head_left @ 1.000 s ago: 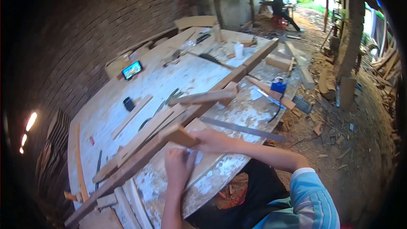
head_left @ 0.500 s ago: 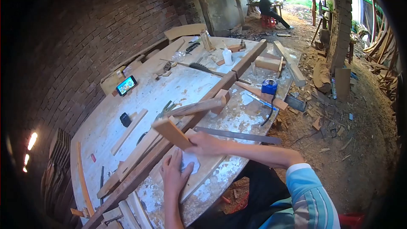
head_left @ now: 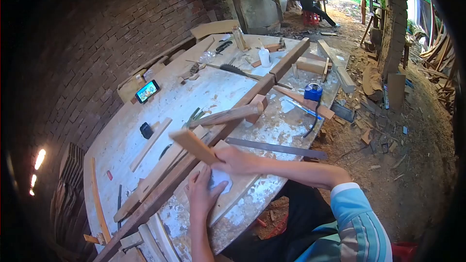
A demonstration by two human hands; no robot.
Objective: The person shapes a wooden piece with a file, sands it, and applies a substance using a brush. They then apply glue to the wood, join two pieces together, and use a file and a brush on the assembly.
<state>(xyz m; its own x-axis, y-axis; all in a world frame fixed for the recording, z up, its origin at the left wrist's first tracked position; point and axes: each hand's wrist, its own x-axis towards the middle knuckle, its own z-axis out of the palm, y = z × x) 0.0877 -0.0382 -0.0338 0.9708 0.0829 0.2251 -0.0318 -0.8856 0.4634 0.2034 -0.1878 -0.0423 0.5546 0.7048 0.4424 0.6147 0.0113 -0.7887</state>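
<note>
- Right hand [head_left: 235, 159]: fingers grip the wooden block [head_left: 193, 145], which slants up and leftward beyond them;
- Left hand [head_left: 200, 194]: fingers, curled a second ago, now lie spread;
- White paper [head_left: 222, 180]: more exposed, between left thumb and fingers; apparently steadied for working.

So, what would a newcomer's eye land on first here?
Probably the tilted wooden block in the right hand, front and centre, with the left hand resting beside it on a white piece. Then the lit phone toward the far left of the table, and the bright blue tape measure near its right edge.
</note>
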